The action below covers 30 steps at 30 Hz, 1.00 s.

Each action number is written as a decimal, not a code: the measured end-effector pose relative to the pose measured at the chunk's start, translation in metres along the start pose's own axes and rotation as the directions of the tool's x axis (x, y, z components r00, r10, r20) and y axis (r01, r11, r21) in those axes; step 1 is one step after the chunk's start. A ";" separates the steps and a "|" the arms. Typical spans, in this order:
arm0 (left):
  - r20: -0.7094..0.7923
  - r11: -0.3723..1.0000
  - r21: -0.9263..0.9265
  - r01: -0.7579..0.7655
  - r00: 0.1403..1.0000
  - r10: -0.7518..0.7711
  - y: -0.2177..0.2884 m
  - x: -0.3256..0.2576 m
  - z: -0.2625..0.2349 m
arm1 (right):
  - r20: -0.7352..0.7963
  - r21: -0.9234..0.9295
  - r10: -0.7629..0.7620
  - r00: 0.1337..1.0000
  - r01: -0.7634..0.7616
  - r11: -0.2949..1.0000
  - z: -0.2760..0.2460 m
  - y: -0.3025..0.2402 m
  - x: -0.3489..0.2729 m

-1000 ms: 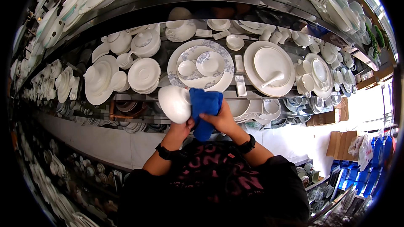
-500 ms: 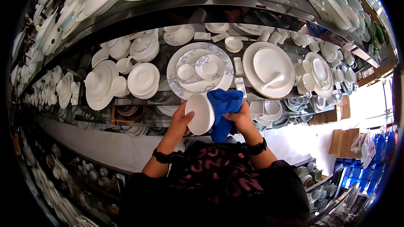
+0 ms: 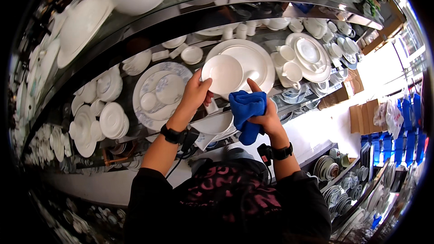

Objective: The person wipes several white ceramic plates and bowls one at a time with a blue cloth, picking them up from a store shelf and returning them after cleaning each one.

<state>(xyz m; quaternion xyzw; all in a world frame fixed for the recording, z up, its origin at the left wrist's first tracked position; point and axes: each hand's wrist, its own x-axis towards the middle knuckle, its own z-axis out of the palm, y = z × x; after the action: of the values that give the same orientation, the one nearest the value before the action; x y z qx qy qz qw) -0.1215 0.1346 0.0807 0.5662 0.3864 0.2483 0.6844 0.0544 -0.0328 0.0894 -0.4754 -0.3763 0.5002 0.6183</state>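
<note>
My left hand [image 3: 195, 91] grips a white bowl [image 3: 221, 73] by its left rim, the thumb on the inside and the hollow facing up toward me. Bunched in my right hand [image 3: 271, 116] is a blue cloth [image 3: 247, 108], hanging below the fingers, while one finger points forward. The cloth is apart from the bowl. Behind the bowl, and partly hidden by it, a large white plate [image 3: 266, 65] lies on the shelf with a white spoon [image 3: 254, 76] on its stacked smaller plate. To the left stands a blue-patterned plate [image 3: 141, 94] bearing small dishes.
Cups [image 3: 291, 71] and more plates [image 3: 312, 47] crowd the shelf at right. An upper glass shelf [image 3: 194, 7] carries large white tureens overhead. More crockery [image 3: 113, 117] stands at left. Cardboard boxes [image 3: 364, 116] and blue crates [image 3: 409, 122] sit at far right.
The view has swung to the right. My left hand has carried the bowl forward, over the white plates, and turned its hollow upward. The cloth in my right hand has come away from the bowl.
</note>
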 end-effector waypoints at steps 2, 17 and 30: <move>-0.002 0.996 0.086 0.022 1.000 -0.022 0.006 0.024 0.024 | 0.024 0.005 0.004 1.000 -0.004 1.000 -0.022 0.000 0.009; -0.053 0.967 0.245 0.067 0.997 -0.056 -0.016 0.089 0.060 | 0.039 0.174 0.160 0.986 -0.164 0.971 -0.076 0.016 0.055; 0.041 0.935 0.351 0.049 0.997 -0.068 -0.002 0.043 0.021 | -0.059 0.286 0.059 0.997 -0.040 0.957 -0.033 -0.002 0.035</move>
<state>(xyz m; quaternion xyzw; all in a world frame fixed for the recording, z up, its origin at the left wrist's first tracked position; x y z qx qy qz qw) -0.0804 0.1553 0.0697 0.6734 0.4228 0.1402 0.5899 0.0940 -0.0060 0.0822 -0.4072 -0.2677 0.5482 0.6797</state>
